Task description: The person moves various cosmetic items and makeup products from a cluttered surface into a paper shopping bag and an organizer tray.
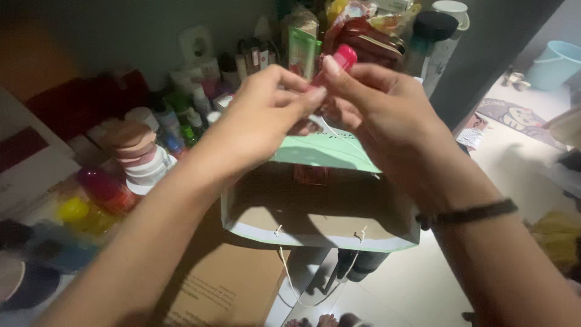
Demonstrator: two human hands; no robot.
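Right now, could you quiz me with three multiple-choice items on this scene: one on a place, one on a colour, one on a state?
1. Where are both hands?
A. above the open paper bag
B. inside the bucket
C. flat on the floor

2. What colour is the small tube at the fingertips?
A. blue
B. pink-red
C. black

3. How does the bag stand?
A. folded flat
B. taped shut
C. open at the top

Answers:
1 A: the left hand and right hand meet over the bag.
2 B: the tube is pink-red.
3 C: the brown inside shows between the pale green rims.
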